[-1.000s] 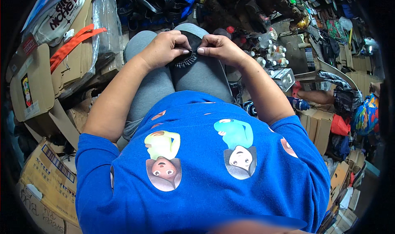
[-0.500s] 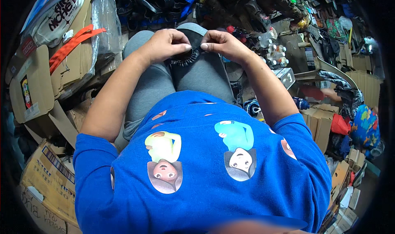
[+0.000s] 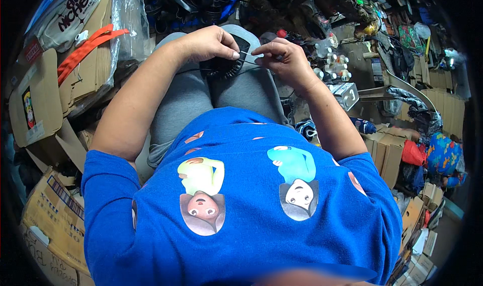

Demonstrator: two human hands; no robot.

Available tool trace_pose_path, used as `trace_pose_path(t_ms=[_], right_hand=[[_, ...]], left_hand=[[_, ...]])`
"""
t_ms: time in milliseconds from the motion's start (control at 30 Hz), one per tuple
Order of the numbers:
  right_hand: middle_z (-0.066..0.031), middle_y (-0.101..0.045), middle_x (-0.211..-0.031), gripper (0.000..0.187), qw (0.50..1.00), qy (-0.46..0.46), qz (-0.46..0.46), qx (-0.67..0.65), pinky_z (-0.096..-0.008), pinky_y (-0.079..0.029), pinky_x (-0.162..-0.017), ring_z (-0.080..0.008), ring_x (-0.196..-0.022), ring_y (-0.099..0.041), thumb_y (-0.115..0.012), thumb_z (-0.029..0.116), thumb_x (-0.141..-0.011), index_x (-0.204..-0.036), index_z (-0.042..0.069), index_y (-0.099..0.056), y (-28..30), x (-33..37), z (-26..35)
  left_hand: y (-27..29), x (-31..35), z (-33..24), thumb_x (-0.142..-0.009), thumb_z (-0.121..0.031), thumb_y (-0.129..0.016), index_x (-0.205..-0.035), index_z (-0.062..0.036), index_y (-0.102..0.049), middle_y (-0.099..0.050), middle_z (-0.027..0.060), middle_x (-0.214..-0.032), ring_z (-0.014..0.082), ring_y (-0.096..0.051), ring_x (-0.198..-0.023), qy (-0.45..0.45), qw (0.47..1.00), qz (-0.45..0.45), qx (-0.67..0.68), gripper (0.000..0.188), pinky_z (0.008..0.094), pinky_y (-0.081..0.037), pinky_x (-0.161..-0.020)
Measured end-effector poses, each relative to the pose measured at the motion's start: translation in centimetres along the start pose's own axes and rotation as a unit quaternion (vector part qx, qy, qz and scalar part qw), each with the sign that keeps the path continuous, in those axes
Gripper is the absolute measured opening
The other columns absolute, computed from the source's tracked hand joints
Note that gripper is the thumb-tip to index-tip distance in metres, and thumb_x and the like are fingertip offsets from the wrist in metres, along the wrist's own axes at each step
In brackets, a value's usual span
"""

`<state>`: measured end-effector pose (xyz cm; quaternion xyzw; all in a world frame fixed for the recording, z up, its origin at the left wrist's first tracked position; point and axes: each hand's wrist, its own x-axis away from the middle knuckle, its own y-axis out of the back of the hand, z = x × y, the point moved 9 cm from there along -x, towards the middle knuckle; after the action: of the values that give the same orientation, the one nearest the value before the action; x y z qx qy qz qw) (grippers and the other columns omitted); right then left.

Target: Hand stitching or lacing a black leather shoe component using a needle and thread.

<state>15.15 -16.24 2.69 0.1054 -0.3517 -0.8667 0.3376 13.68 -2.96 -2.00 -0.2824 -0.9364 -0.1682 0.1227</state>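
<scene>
A black piece with a looped, ridged rim (image 3: 224, 73) lies over my grey-clad knees; I cannot make out its kind. Above it, my left hand (image 3: 216, 43) is closed, thumb and index finger pinched together. A thin shiny needle-like piece (image 3: 245, 52) sticks out of that pinch toward my right hand (image 3: 285, 62). The right index finger stretches toward it, while the thumb side and other fingers curl around a dark cord (image 3: 254, 62). This cord runs from the right hand to the black piece's rim. More dark cord shows left of the black piece.
Cardboard boxes (image 3: 37, 97) with an orange strap (image 3: 83, 49) stand at my left. Black shoes (image 3: 183, 2) are heaped beyond my knees. At right are several small bottles (image 3: 338, 67), a grey box (image 3: 344, 96), a red bag (image 3: 413, 152) and more cartons (image 3: 387, 147).
My right hand has moved slightly right and its index finger has stretched out. Dark cord and the shiny needle-like piece now show between the hands. My left hand has risen a little.
</scene>
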Motion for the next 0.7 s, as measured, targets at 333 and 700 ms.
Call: trace_pose_path(t_ms=[333, 700], right_hand=[[-0.0079, -0.059, -0.08, 0.017, 0.993, 0.076, 0.028, 0.083, -0.032, -0.05, -0.066, -0.0223, -0.074, -0.062, -0.07, 0.009, -0.073, -0.089, 0.013, -0.072, 0.3, -0.5, 1.9], [-0.0054, -0.057, -0.078, 0.021, 0.999, 0.025, 0.001, 0.021, -0.0288, -0.049, -0.063, -0.0169, -0.069, -0.06, -0.07, 0.006, -0.071, -0.091, 0.014, -0.07, -1.8, 0.7, 0.8]], left_hand=[[-0.3, 0.2, 0.3, -0.079, -0.021, -0.067, -0.099, 0.0009, -0.067, -0.066, 0.0037, -0.086, 0.0106, -0.058, -0.083, 0.002, 0.999, 0.018, 0.05, 0.03, 0.0252, -0.044, -0.08], [-0.6, 0.1, 1.0, -0.079, -0.019, -0.065, -0.102, 0.0015, -0.066, -0.067, 0.005, -0.091, 0.0117, -0.059, -0.087, -0.006, 0.996, 0.027, 0.081, 0.03, 0.0262, -0.044, -0.085]])
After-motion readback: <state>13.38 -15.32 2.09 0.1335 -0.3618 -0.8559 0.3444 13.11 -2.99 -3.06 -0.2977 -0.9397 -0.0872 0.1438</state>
